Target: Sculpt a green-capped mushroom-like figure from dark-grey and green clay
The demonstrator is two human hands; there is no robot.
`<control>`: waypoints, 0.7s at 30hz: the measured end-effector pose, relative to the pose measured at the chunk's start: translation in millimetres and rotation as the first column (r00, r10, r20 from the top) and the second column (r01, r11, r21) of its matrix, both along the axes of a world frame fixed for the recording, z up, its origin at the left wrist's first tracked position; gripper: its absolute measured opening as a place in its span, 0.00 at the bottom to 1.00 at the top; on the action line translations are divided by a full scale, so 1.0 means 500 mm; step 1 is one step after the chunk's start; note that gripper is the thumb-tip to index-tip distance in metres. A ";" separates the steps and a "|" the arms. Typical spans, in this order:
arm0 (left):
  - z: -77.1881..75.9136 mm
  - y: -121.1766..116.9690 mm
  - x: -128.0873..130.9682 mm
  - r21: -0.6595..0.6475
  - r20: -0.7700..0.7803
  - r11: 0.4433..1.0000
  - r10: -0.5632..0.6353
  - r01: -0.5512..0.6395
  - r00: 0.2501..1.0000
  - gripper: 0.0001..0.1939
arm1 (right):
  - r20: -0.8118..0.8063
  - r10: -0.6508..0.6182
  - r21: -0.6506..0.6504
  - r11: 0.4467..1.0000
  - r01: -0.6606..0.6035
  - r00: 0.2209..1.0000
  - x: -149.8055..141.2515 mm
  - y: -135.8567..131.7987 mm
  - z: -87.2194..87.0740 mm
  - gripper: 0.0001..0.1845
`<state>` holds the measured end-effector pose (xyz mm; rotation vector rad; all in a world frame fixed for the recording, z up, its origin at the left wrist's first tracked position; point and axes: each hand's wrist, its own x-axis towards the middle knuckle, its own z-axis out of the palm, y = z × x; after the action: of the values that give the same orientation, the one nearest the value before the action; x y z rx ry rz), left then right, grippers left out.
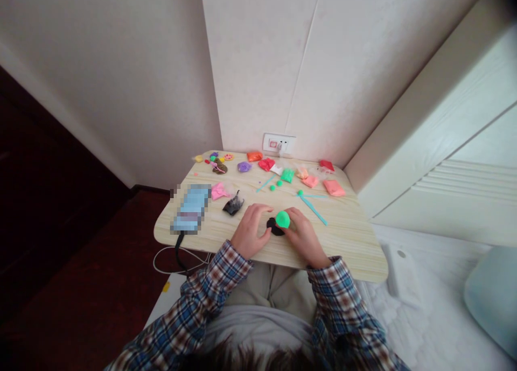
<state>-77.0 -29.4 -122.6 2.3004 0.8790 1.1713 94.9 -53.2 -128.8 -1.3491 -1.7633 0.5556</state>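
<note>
Green ball (283,219) between the hands, pinched in right hand (302,233); left hand (251,231) curved, fingers apart, thumb by black piece (273,227) on desk (351,247), contact unclear. Looks like positioning step; next move likely needs light grip.

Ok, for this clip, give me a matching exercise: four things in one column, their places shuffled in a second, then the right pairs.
Things
1. Large green piece
2. Dark round piece
3. Pixelated device
4. Socket

Places
A. On the wall, past the table's far edge
B. Toward the table's left edge
C. At the right hand, in its fingers
D. Partly hidden by the large green piece

Pairs: 1-C, 2-D, 3-B, 4-A
</note>
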 end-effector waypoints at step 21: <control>0.013 0.020 0.039 -0.038 0.003 0.991 -0.132 0.132 0.991 0.18 | -0.010 -0.012 -0.045 0.999 0.012 1.000 -0.004 -0.010 -0.025 0.08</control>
<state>-57.4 -19.3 -116.1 2.2893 0.7306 1.0891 93.0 -58.3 -141.1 -1.3843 -1.7426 0.5980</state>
